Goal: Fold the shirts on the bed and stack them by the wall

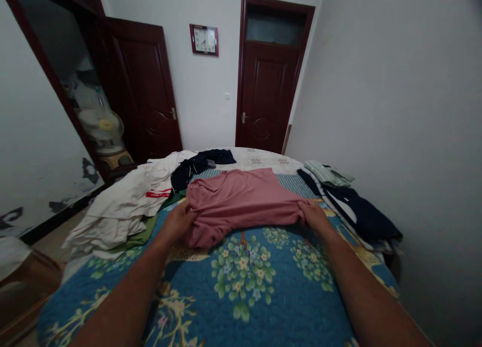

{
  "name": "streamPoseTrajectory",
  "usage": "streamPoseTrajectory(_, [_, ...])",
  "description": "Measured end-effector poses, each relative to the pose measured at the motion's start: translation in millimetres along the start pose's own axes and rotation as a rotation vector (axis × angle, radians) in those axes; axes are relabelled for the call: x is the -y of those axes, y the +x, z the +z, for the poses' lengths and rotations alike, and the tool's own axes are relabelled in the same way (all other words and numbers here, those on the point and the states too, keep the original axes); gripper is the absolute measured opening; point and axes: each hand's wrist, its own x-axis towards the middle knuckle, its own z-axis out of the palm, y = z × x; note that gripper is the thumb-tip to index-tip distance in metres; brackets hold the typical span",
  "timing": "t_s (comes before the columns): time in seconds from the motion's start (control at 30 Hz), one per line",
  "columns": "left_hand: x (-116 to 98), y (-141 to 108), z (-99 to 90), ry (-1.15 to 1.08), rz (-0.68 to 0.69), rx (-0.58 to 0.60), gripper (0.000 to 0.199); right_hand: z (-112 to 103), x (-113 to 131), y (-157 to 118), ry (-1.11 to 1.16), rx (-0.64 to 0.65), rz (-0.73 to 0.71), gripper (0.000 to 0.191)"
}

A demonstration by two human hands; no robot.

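A pink garment [244,199] lies stretched sideways across the blue floral cover [289,297] on the table. My left hand [179,220] is closed on its left side, near a bunched part that hangs toward me. At the garment's right end, my right hand [313,216] pinches the cloth between thumb and fingers. Wrinkles run through the fabric between my two hands. Part of a striped grey-blue cloth [295,185] shows behind the garment.
White clothes [124,201] are heaped at the left, with dark clothes [196,167] beside them and a green cloth [141,236] below. Folded dark clothes [361,214] and a pale green folded item [327,173] are stacked at the right, near the wall.
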Motion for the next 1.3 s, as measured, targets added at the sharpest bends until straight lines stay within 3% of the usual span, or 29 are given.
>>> streamPoseTrajectory(0.1, [12.9,7.3,-11.3,-0.303,-0.164,-0.094,0.03,-5.5,-2.1,-0.4,0.218,0.005,0.123,0.033])
streamPoseTrajectory(0.23, [23.3,13.3,-14.8,-0.554,-0.266,-0.149,0.043,-15.6,-8.5,4.6,0.534,0.164,0.26,0.03])
streamPoseTrajectory(0.37, [25.1,21.2,-22.2,-0.742,-0.149,-0.313,0.052,-28.7,-13.9,11.9,0.81,0.129,0.206,0.045])
streamPoseTrajectory(0.43, [25.3,21.9,-26.6,-0.616,-0.066,-0.349,0.049,-30.7,-16.0,13.3,0.811,0.086,0.188,0.051])
streamPoseTrajectory(0.53, [23.6,15.4,-28.9,-0.123,-0.025,-0.208,0.043,-27.3,-20.4,12.9,0.706,0.07,0.221,0.055])
streamPoseTrajectory(0.67, [13.1,-1.0,-26.9,0.387,-0.086,0.1,0.062,-20.3,-28.7,11.9,0.62,0.083,0.215,0.064])
streamPoseTrajectory(0.77, [2.2,-14.1,-27.6,0.425,-0.062,0.244,0.086,-16.3,-33.4,11.6,0.603,0.044,0.172,0.065])
streamPoseTrajectory(0.9, [-7.5,-30.7,-27.4,0.375,0.136,0.365,0.108,-12.1,-35.4,11.2,0.615,0.038,0.182,0.068])
streamPoseTrajectory(1.03, [-10.1,-39.9,-20.6,0.438,0.299,0.532,0.096,-10.1,-37.0,11.8,0.617,0.048,0.191,0.068])
streamPoseTrajectory(1.1, [-10.5,-39.0,-16.1,0.507,0.331,0.554,0.077,-9.8,-38.6,12.1,0.62,0.048,0.196,0.065])
streamPoseTrajectory(1.2, [-12.0,-31.7,-14.8,0.544,0.385,0.442,0.026,-10.8,-40.3,12.8,0.623,0.05,0.198,0.057])
streamPoseTrajectory(1.23, [-12.6,-28.5,-17.3,0.496,0.407,0.393,0.017,-11.8,-40.2,13.2,0.629,0.049,0.195,0.055])
streamPoseTrajectory(1.3, [-13.2,-22.3,-26.7,0.289,0.422,0.284,0.02,-15.0,-38.9,14.7,0.658,0.021,0.183,0.052])
